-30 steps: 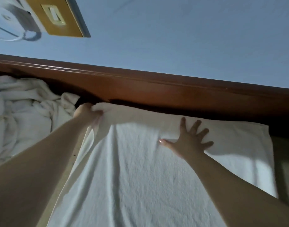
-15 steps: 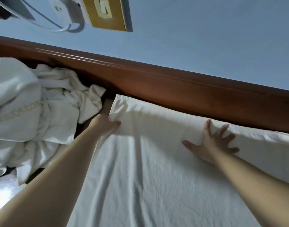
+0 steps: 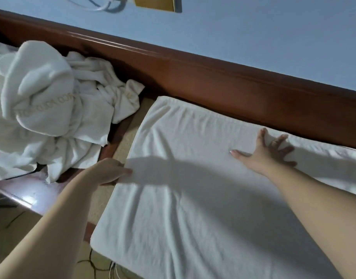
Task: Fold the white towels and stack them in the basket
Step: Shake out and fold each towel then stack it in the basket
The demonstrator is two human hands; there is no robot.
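a large white terry-cloth towel (image 3: 193,198) lies spread flat over a woven tan surface (image 3: 124,137), its far edge lying along the dark polished wooden rail (image 3: 213,81) at the back. the cloth is soft and nubbly, with shallow lengthwise creases running from the far edge toward the near one, and its left edge forms a thick rounded fold. the left hand (image 3: 108,172) sits at that left edge, about midway along it, fingers curled over and pinching the fabric's border. the right hand (image 3: 267,154) lies palm-down on the towel near its far edge, fingers splayed wide and straight, pressing the cloth flat; the thumb points left. both forearms cast a broad shadow across the middle of the towel. at the surface's far left corner sits a crumpled heap of white towels (image 3: 52,121), plush and bunched, one bearing a pale embroidered band of lettering. above the rail rises a smooth pale blue wall (image 3: 253,33) with a brass-coloured rectangular plate (image 3: 157,4).
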